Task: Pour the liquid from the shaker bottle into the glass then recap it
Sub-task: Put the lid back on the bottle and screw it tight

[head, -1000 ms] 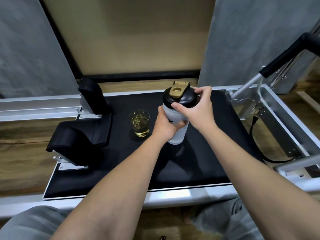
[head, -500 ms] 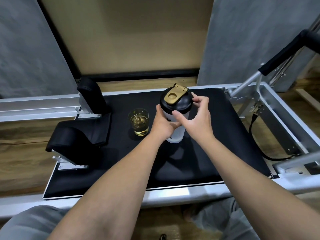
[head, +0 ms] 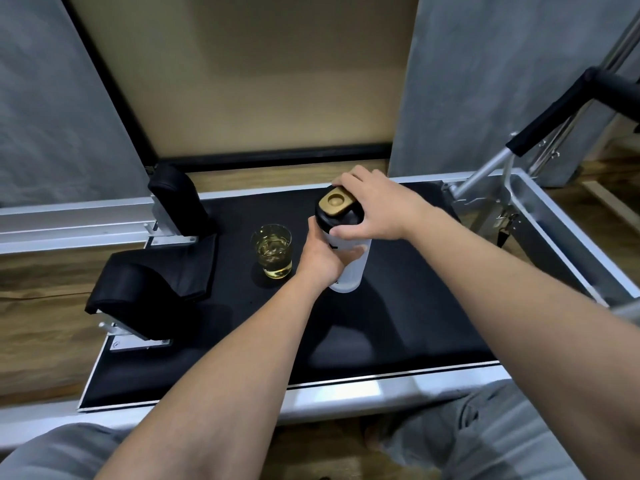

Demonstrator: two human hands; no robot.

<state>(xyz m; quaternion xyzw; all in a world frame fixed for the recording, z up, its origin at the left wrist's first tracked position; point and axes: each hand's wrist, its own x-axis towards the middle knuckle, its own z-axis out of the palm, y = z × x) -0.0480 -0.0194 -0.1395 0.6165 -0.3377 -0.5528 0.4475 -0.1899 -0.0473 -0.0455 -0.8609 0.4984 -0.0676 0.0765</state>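
In the head view, the gold flip cap [head: 336, 201], which stood tilted up half a second ago, now lies flat on the black lid [head: 337, 220] of the shaker bottle [head: 349, 268], with the right hand [head: 375, 207] shifted over the lid from about two o'clock, its grip clamped on the rim, so the recapping looks nearly done. The left hand [head: 320, 259] keeps its grip wrapped around the bottle's frosted body, which stands upright on the black padded surface [head: 398, 323] just beside the glass [head: 273, 251] of yellowish liquid at its nine o'clock. Hidden by the fingers are the lid's far edge and whether the cap has fully snapped shut; any liquid left inside the bottle cannot be made out.
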